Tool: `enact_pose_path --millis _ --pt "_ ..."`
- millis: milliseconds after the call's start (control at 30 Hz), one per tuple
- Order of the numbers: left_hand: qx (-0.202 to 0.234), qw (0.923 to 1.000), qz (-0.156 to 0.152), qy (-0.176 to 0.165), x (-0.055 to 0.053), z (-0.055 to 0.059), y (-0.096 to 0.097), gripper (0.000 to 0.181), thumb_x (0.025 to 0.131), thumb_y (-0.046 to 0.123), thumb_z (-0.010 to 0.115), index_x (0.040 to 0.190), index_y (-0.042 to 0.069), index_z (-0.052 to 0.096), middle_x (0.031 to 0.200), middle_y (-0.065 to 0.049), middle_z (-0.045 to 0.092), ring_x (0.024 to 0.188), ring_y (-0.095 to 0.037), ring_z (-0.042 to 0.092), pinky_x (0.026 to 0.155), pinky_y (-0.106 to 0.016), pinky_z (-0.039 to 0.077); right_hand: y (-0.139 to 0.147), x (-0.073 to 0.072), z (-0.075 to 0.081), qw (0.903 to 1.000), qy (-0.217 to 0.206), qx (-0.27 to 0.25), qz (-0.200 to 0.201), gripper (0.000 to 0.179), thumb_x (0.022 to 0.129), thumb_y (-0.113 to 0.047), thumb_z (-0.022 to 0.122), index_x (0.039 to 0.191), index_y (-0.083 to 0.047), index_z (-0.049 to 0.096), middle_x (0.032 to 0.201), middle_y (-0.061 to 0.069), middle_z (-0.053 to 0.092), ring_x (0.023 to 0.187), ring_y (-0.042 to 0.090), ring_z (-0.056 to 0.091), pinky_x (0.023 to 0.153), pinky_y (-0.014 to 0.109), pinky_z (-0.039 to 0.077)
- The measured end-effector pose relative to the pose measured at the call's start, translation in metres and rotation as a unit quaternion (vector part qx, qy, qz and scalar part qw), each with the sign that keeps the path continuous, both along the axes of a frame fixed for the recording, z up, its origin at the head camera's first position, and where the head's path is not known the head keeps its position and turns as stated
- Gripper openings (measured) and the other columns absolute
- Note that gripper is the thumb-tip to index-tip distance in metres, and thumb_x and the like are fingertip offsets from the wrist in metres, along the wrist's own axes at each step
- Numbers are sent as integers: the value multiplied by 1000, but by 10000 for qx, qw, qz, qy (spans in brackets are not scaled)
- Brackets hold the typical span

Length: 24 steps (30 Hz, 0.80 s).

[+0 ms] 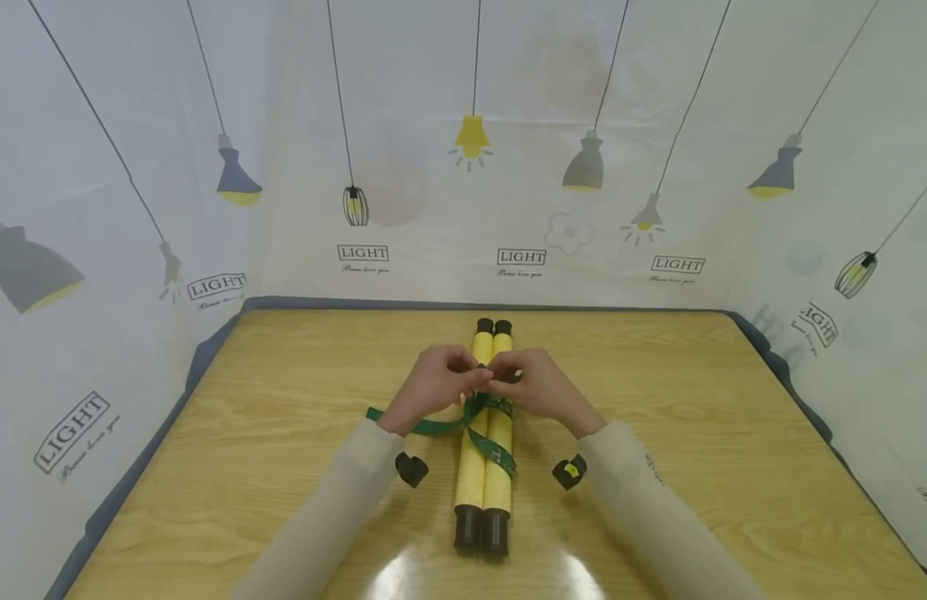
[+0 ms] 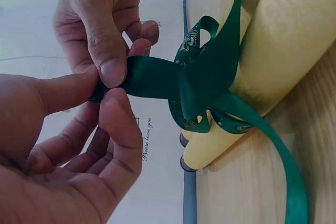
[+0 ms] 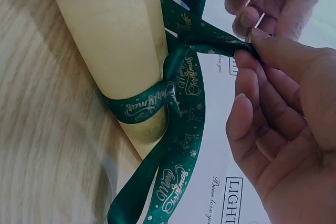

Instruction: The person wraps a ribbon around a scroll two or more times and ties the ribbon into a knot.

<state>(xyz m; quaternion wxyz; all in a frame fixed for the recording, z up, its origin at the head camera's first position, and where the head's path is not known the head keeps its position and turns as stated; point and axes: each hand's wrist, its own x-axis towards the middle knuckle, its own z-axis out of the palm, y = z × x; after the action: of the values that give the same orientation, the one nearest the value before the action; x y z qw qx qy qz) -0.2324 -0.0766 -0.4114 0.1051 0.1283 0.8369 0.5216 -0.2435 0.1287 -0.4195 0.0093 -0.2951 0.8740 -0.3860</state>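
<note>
Two yellow rolls [image 1: 473, 479] with black end caps lie side by side, pointing away from me. Around them winds a green ribbon [image 1: 493, 450], printed with "Merry Christmas" lettering in the right wrist view. Above the far half of the rolls, my left hand [image 1: 437, 383] and right hand [image 1: 534, 383] meet at the fingertips. Thumb and forefinger of the left hand pinch a raised stretch of ribbon [image 2: 152, 77]. Right at the same spot, the right hand's thumb and fingers pinch it too. A loose ribbon tail [image 1: 433, 427] trails left beneath the left wrist.
Wood-grain table [image 1: 283, 392] lies under the rolls. Behind and at both sides hangs a pale sheet [image 1: 433, 275] printed with lamps and "LIGHT" labels. Black wrist-worn devices [image 1: 412, 470] show beside both sleeves.
</note>
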Motion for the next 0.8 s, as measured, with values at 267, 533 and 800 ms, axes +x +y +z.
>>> enact_pose_path --millis 267,533,800 --pt "76 10000 -40 37 -6 -2 -3 15 102 24 66 99 11 73 90 -6 73 77 -21 69 75 -54 59 1 13 0 9996 42 55 -273 19 96 -24 75 108 -10 75 91 0 76 80 10 67 71 26 55" --pt "209 9998 -1 -74 -7 0 -10 16 101 28 67 97 14 73 92 -7 72 95 -43 68 80 -57 58 6 35 -12 9990 -211 341 -211 18 95 -30 76 100 -13 73 87 -4 71 75 7 62 69 24 53" --pt "183 9998 -49 -45 -6 0 -10 17 101 29 67 98 13 73 91 -9 73 93 -42 69 78 -55 59 1 59 -36 9955 -100 936 -56 23 84 -36 86 90 -18 73 79 -10 66 69 3 56 65 22 50"
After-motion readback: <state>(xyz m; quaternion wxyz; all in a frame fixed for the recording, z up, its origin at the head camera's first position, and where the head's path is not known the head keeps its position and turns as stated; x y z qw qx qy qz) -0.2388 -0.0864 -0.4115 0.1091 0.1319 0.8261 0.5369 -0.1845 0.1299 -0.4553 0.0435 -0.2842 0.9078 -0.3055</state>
